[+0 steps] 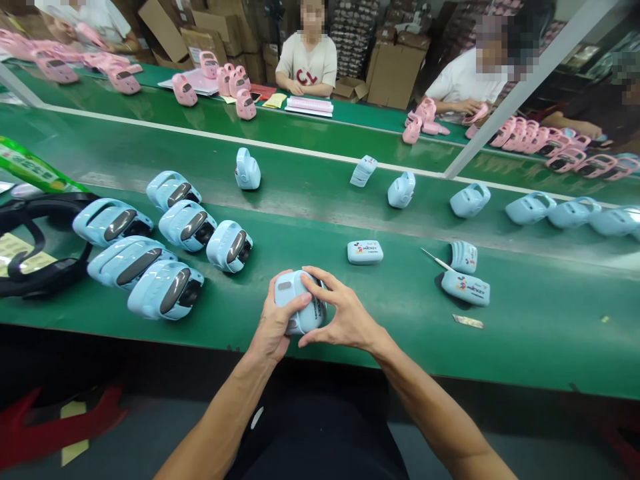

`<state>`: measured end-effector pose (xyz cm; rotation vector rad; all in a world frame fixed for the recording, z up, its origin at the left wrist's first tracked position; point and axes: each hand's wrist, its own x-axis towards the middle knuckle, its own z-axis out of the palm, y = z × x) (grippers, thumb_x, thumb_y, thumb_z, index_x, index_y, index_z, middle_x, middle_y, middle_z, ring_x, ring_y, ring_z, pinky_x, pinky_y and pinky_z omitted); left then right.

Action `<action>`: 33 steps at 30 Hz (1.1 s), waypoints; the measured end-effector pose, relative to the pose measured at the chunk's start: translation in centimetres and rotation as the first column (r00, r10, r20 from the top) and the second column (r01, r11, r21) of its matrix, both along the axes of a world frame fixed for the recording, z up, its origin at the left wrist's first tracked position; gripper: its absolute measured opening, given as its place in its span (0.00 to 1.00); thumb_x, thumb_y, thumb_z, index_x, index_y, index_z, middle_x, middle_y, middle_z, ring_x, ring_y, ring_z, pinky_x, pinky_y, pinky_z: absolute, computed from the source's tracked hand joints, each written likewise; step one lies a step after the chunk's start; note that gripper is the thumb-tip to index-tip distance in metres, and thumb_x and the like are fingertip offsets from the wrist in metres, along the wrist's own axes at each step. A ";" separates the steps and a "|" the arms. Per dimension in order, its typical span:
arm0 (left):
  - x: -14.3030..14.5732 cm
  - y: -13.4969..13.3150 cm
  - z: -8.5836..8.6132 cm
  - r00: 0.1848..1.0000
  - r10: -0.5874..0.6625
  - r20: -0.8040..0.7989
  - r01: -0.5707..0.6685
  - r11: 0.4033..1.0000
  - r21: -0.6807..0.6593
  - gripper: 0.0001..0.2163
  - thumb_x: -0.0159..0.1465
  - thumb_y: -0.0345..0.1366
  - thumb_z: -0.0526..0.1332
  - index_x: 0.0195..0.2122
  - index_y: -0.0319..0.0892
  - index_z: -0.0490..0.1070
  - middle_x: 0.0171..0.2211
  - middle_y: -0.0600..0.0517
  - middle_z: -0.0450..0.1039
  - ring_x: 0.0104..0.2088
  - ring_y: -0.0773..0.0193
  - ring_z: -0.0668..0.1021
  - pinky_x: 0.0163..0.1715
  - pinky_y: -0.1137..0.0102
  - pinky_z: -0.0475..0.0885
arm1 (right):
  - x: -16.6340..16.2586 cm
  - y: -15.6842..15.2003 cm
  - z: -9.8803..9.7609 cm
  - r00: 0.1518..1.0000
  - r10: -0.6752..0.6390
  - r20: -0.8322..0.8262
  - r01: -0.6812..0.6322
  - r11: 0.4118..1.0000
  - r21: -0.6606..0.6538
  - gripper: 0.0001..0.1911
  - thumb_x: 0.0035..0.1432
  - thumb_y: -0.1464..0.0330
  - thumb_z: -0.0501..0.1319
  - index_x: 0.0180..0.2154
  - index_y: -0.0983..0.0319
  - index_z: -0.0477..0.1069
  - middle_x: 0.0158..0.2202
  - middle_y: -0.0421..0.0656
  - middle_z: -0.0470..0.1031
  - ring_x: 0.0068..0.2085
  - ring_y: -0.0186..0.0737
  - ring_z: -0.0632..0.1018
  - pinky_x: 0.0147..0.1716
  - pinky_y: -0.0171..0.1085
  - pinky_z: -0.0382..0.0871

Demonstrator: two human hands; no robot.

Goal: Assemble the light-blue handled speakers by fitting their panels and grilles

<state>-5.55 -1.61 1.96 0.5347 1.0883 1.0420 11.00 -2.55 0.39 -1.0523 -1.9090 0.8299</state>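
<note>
Near the front edge of the green bench, a light blue plastic casing (296, 293) with a grey oval patch and dark lettering is held between both hands. My left hand (274, 323) wraps its left side, thumb across the front. My right hand (345, 313) grips the right side, fingers on top and thumb below. Just beyond lies a blue Mickey-printed panel (365, 252). Further right are another printed panel (467, 288), a curved blue printed piece (464, 257) and a thin metal-shafted tool (436, 259).
Several blue handled units (167, 290) with dark fronts stand at left beside a black headband-like object (45, 267) and a green packet (35, 167). Blue casings (470, 200) line the conveyor (310, 180). Across it, co-workers (307, 60) sit by pink units (245, 103).
</note>
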 end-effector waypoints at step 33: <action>-0.1 2.3 -1.6 0.995 -0.054 -0.089 0.073 0.972 0.221 0.34 0.43 0.39 0.79 0.52 0.41 0.76 0.41 0.50 0.81 0.40 0.58 0.80 0.39 0.71 0.75 | 0.5 -0.3 -3.7 0.586 -0.461 -0.667 -0.030 0.810 -0.586 0.57 0.36 0.65 0.80 0.67 0.52 0.60 0.55 0.45 0.77 0.51 0.49 0.80 0.53 0.49 0.76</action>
